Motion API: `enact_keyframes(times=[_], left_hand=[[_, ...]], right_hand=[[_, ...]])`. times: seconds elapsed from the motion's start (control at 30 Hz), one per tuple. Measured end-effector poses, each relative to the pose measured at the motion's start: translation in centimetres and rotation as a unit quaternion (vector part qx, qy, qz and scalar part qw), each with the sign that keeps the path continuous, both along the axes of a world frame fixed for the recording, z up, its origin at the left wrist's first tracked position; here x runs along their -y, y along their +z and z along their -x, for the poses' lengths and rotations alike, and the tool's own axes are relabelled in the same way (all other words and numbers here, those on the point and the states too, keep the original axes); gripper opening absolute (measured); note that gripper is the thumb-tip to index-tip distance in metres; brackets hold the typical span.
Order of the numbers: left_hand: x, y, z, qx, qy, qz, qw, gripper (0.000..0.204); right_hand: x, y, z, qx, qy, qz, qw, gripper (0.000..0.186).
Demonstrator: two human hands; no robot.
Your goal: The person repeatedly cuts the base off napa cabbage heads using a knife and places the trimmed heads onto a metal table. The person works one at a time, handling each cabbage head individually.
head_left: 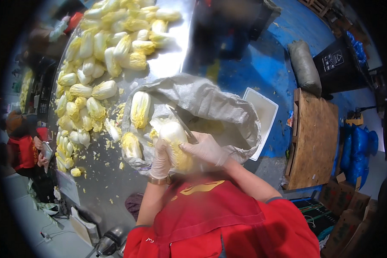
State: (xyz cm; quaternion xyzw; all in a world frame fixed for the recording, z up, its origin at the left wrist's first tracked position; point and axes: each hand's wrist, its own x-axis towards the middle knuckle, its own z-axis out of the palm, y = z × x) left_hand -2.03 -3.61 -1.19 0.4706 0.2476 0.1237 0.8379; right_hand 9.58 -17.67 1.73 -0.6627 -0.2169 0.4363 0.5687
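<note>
A pale napa cabbage [173, 132] is held upright close to my chest. My gloved left hand [160, 160] wraps its left side, fingers closed around it. In my gloved right hand [207, 149] is a knife [182, 124], its blade slanting up and left along the cabbage's right side; the thumb rests against the cabbage. Beneath and beyond is an open whitish woven sack [193, 94]. On the sack's left edge lie two other cabbages, an upper one [140, 109] and a lower one [131, 145]. The knife's handle is hidden in my grip.
Many trimmed cabbages [112, 47] are heaped on the metal table [103, 180], with leaf scraps scattered about. A white bin [264, 109] stands behind the sack. To the right are a wooden pallet [316, 137], a stuffed sack [304, 66] and a black bin [344, 64]. A person in red [23, 150] is at the left.
</note>
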Motion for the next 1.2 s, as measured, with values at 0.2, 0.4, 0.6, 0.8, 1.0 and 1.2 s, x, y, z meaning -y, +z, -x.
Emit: enact_keyframes(times=[0.2, 0.4, 0.6, 0.8, 1.0, 1.2], left_hand=[[0.1, 2.3, -1.1, -0.092, -0.036, -0.302, 0.948, 0.073], [1.2, 2.8, -0.7, -0.113, -0.019, -0.32, 0.94, 0.068], [1.5, 3.6, -0.1, -0.101, -0.011, -0.273, 0.957, 0.068], [1.4, 4.9, 0.5, -0.038, -0.027, -0.138, 0.989, 0.069], [1.2, 4.3, 0.1, -0.007, -0.016, -0.041, 0.999, 0.067], [2.1, 2.6, 0.4, -0.022, 0.053, 0.102, 0.993, 0.069]], right_hand=[[0.2, -0.9, 0.6, 0.037, -0.032, 0.03, 0.998, 0.052], [-0.4, -0.3, 1.4, 0.07, -0.068, 0.044, 0.994, 0.048], [-0.2, -0.4, 1.9, 0.087, -0.086, 0.034, 0.992, 0.046], [0.4, -0.1, 1.1, 0.097, -0.07, 0.053, 0.991, 0.038], [0.7, -0.2, 1.2, -0.009, -0.054, -0.017, 0.998, 0.044], [0.6, 1.5, 0.2, 0.051, -0.048, 0.073, 0.995, 0.048]])
